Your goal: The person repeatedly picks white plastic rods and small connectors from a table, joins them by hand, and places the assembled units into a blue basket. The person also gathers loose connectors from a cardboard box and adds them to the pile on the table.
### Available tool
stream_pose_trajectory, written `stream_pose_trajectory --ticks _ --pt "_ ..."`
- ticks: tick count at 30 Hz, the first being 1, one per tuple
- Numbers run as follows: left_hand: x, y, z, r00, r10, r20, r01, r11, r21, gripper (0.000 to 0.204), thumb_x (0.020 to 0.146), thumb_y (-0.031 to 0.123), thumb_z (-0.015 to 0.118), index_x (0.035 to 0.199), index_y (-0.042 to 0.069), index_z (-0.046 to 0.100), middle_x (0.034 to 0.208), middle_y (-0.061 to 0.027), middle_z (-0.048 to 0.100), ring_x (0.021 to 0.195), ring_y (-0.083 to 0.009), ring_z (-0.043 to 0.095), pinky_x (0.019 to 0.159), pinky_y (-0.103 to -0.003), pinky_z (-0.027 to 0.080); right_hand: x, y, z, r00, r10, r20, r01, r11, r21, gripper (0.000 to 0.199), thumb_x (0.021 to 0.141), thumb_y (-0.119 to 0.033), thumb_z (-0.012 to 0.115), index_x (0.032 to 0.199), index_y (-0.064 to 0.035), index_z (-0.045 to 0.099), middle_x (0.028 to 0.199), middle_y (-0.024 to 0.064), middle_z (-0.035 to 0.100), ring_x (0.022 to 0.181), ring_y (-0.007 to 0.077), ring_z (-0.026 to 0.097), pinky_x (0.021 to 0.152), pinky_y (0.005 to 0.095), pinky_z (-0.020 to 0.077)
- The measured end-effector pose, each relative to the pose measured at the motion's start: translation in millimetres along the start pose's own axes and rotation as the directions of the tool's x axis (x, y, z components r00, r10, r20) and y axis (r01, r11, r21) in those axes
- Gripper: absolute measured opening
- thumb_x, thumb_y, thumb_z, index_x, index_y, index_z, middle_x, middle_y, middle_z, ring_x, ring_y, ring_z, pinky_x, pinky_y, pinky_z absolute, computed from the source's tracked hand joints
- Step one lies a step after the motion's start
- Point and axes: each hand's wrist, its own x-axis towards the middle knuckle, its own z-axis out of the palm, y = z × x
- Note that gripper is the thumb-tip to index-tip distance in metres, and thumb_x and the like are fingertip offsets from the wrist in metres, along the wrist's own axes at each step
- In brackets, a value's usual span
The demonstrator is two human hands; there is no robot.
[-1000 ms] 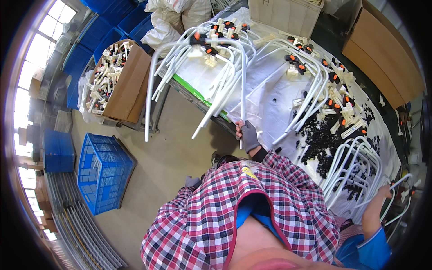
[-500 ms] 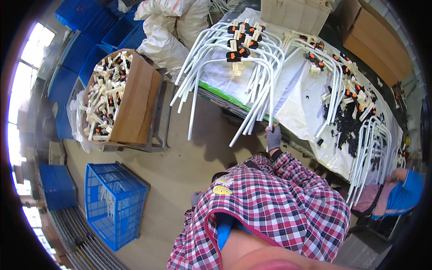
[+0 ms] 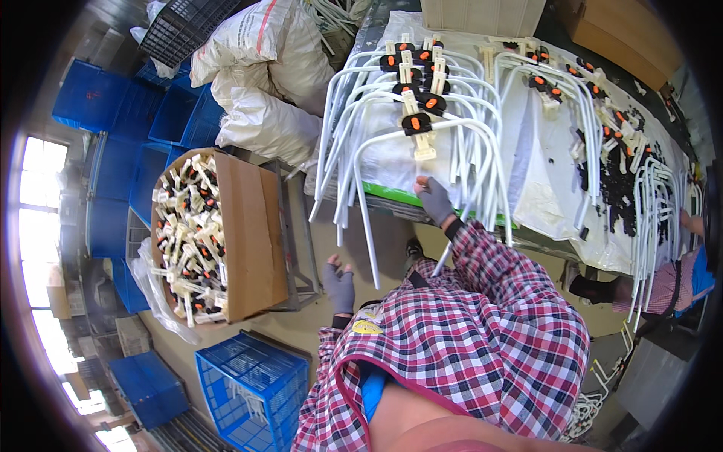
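Head view shows left fingers (image 3: 332,267) spread, right fingers (image 3: 423,185) half-curled, both empty, near arched white tubes (image 3: 456,122).

i'm in a workshop: bent white tubes (image 3: 458,123), a carton (image 3: 254,233) of plastic fittings (image 3: 197,245), blue bins (image 3: 113,177), woven sacks (image 3: 267,124).

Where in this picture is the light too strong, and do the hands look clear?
Head view: the windows at far left are washed out to white; head view: the left hand and right hand look reasonably sharp; head view: the fisheye image darkens to black outside.
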Motion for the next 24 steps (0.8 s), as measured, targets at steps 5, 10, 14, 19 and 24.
stream_pose_trajectory --ticks 5,10,14,19,24 --pt "130 16 -58 0.975 0.222 -0.014 -0.215 0.96 0.181 0.047 0.088 0.006 0.067 0.132 0.001 0.051 0.123 -0.0118 0.057 0.114 -0.0224 0.055 0.096 -0.034 0.046 96 -23 105 0.997 0.066 0.026 -0.067 0.998 0.01 0.053 0.088 -0.039 0.07 0.12 0.0023 0.06 0.111 0.0187 0.068 0.102 0.0273 0.066 0.089 0.0363 0.0506" --pt "284 36 -33 0.959 0.267 0.095 -0.274 0.959 0.068 0.052 0.089 0.014 0.07 0.134 -0.001 0.049 0.13 -0.013 0.054 0.122 -0.0243 0.052 0.101 -0.035 0.043 128 -31 133 0.983 0.183 -0.03 -0.183 0.983 0.013 0.06 0.09 -0.047 0.066 0.12 0.0056 0.058 0.111 0.0185 0.067 0.102 0.0266 0.065 0.089 0.0364 0.0491" --pt "427 43 54 0.885 0.317 0.341 -0.282 0.948 -0.151 0.067 0.093 0.029 0.068 0.142 -0.004 0.038 0.136 -0.0157 0.051 0.126 -0.0239 0.049 0.105 -0.035 0.039 135 -36 137 0.965 0.255 -0.068 -0.236 0.948 0.212 0.069 0.09 -0.049 0.066 0.127 0.0083 0.054 0.114 0.0172 0.064 0.103 0.0236 0.06 0.091 0.0332 0.0468" --pt "511 73 170 0.629 0.135 0.766 0.191 0.928 -0.321 0.069 0.092 0.042 0.068 0.139 -0.002 0.043 0.127 -0.0107 0.055 0.114 -0.0177 0.052 0.098 -0.033 0.042 145 -24 143 0.977 0.212 -0.022 -0.209 0.973 0.101 0.072 0.089 -0.049 0.068 0.134 0.0051 0.052 0.139 0.018 0.047 0.12 0.0214 0.05 0.099 0.034 0.0433" --pt "508 78 211 0.458 0.01 0.889 0.557 0.776 -0.296 0.045 0.093 0.042 0.066 0.118 0.007 0.055 0.099 -0.0057 0.061 0.088 -0.0176 0.062 0.082 -0.034 0.052 167 -35 176 0.974 0.208 -0.086 -0.163 0.915 0.37 0.096 0.083 -0.043 0.078 0.15 0.0029 0.027 0.143 0.0145 0.045 0.121 0.0191 0.05 0.101 0.0317 0.0422"
